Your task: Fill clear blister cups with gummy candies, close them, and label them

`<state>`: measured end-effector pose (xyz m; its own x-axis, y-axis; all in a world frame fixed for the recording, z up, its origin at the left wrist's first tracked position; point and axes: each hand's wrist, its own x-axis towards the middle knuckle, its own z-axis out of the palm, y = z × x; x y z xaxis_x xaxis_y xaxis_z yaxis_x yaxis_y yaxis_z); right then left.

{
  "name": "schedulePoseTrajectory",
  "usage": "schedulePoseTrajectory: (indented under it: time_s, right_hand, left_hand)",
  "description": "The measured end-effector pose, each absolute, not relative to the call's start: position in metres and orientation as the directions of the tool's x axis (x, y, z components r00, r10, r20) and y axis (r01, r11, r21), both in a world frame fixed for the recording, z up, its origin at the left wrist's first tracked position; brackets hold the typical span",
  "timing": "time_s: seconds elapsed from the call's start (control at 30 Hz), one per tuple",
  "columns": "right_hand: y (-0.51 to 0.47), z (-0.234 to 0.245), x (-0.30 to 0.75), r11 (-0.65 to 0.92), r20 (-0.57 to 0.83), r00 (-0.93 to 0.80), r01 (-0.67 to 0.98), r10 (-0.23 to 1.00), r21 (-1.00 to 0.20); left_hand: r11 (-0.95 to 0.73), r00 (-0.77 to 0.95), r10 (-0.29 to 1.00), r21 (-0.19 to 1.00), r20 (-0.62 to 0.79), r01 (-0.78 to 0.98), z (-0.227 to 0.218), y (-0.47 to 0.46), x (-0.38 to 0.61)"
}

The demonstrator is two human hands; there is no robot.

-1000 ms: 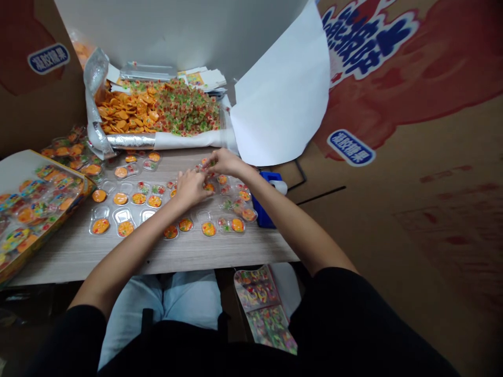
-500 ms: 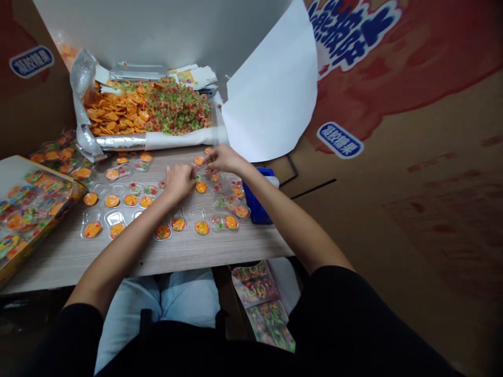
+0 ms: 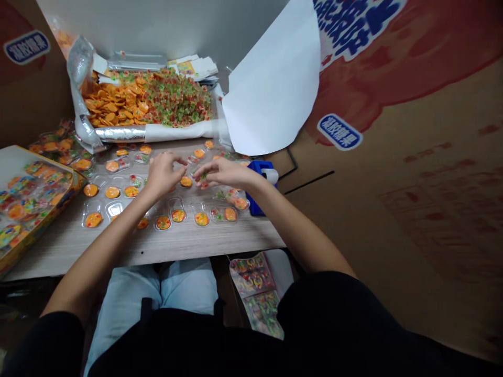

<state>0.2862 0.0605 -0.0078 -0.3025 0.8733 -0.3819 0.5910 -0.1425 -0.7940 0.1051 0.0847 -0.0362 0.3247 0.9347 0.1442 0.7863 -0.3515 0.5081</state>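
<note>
Clear plastic blister trays (image 3: 178, 214) holding orange candy discs lie in rows on the wooden table (image 3: 188, 243). My left hand (image 3: 162, 173) hovers over the middle rows with its fingers curled and pinched; what it holds is too small to name. My right hand (image 3: 220, 173) is close beside it, fingers pinched on small red and green candy pieces (image 3: 203, 178) just above a tray. Behind the trays a foil-lined bin (image 3: 118, 133) holds a heap of orange discs (image 3: 112, 104) and a heap of red-green gummies (image 3: 176, 99).
A printed box of packed candy trays (image 3: 29, 196) sits at the left edge. A blue object (image 3: 257, 173) stands at the table's right end. A white sheet (image 3: 275, 89) leans at the back right. Printed cardboard (image 3: 393, 131) fills the right side. Printed packets (image 3: 255, 288) lie below the table.
Both hands have drawn back toward me from the far row of trays to the middle rows, and the left hand has shifted slightly left.
</note>
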Motion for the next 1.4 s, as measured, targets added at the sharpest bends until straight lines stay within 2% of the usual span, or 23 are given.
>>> schedulePoseTrajectory:
  time_s: [0.13,0.3,0.43,0.57,0.7,1.0,1.17,1.4]
  right_hand:
    - [0.035,-0.015,0.277,-0.071,-0.358,-0.384,0.591,0.851,-0.804]
    - [0.022,-0.038,0.277,-0.008,-0.26,-0.326,0.61,0.909,-0.792]
    - [0.018,-0.05,0.281,0.015,-0.193,-0.272,0.612,0.943,-0.791]
    - [0.013,-0.052,0.284,-0.109,-0.254,-0.23,0.501,0.94,-0.858]
    - [0.008,-0.053,0.287,-0.159,-0.272,-0.217,0.428,0.937,-0.89]
    - [0.011,-0.066,0.291,-0.016,-0.152,-0.195,0.562,0.969,-0.827]
    - [0.009,-0.065,0.29,-0.054,-0.187,-0.208,0.519,0.96,-0.853]
    - [0.01,-0.051,0.292,-0.019,-0.105,-0.131,0.537,0.986,-0.844]
  left_hand:
    - [-0.375,0.402,0.912,0.552,0.078,0.745,-0.033,0.052,0.089]
    - [-0.402,0.484,0.875,0.567,0.007,0.719,-0.048,0.009,0.088]
    - [-0.42,0.473,0.88,0.531,0.04,0.736,-0.059,-0.007,0.094]
    - [-0.437,0.453,0.887,0.478,0.088,0.762,-0.069,-0.01,0.102]
    - [-0.435,0.437,0.893,0.453,0.107,0.778,-0.077,-0.009,0.109]
    - [-0.41,0.415,0.905,0.448,0.092,0.794,-0.075,-0.005,0.113]
    - [-0.435,0.44,0.894,0.394,0.084,0.81,-0.074,-0.004,0.114]
    - [-0.528,0.513,0.848,0.277,0.131,0.803,-0.074,-0.004,0.112]
